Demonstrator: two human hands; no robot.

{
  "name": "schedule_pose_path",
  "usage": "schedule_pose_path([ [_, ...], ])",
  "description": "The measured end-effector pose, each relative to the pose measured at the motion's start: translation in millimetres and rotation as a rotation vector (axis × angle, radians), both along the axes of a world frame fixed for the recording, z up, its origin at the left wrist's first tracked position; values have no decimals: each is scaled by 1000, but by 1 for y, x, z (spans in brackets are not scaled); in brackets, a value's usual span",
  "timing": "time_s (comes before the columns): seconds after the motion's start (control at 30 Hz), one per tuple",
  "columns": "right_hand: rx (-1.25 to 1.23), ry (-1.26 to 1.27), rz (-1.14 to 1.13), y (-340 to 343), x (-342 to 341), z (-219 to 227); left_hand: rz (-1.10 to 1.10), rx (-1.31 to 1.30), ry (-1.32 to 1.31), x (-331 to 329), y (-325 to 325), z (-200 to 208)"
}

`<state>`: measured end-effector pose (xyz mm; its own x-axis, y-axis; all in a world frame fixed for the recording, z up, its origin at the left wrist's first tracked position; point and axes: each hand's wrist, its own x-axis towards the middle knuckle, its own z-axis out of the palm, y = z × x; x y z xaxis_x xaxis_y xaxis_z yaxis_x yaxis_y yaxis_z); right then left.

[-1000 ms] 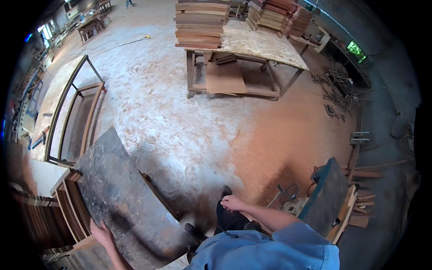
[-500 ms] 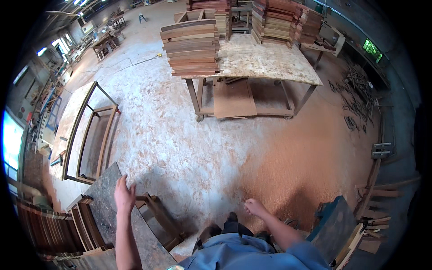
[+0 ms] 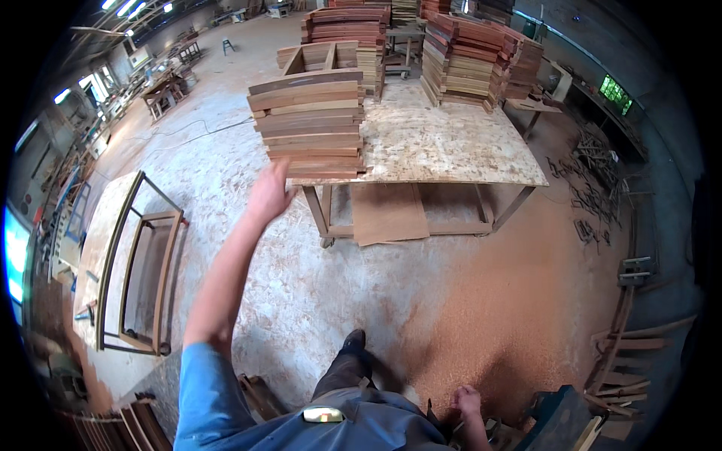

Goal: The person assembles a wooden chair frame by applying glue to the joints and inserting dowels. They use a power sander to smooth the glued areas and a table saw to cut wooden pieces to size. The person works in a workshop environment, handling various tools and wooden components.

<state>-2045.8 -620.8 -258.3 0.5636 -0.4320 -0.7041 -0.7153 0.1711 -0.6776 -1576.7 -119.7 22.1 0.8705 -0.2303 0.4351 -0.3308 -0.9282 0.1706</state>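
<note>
My left hand [image 3: 271, 194] reaches far forward, its fingers stretched out and the thumb apart, with nothing in it. Its fingertips overlap the lower left edge of a stack of wooden boards [image 3: 307, 120]; whether they touch it I cannot tell. Those slightly curved boards lie in layers on the left end of a wheeled worktable [image 3: 459, 143] with a stained pale top. Low beside my body, my right hand [image 3: 466, 399] hangs over the sawdust-covered floor with its fingers curled in, and no object shows in it.
More board stacks [image 3: 474, 64] stand at the worktable's far side. A low wheeled table [image 3: 113, 248] is on the left, and a pile of metal clamps [image 3: 594, 165] lies right. Near me are a dark green machine part [image 3: 553, 421] and upright boards [image 3: 135, 425].
I have stepped forward, so the worktable and its stack are closer. My left hand has moved from above the grey panel at left toward the boards. My right hand has dropped lower, nearer my side.
</note>
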Motion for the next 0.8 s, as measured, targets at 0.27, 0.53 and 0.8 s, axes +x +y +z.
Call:
schedule_pose_path([
  [0.27, 83, -48, -176, 68, 43, -4, 36, 208, -149, 222, -5, 87],
  [0.53, 55, 29, -307, 85, 31, -13, 13, 332, -54, 302, -12, 82],
  [0.8, 92, -16, -357, 93, 61, 18, -334, 371, 282, 212, -44, 136],
])
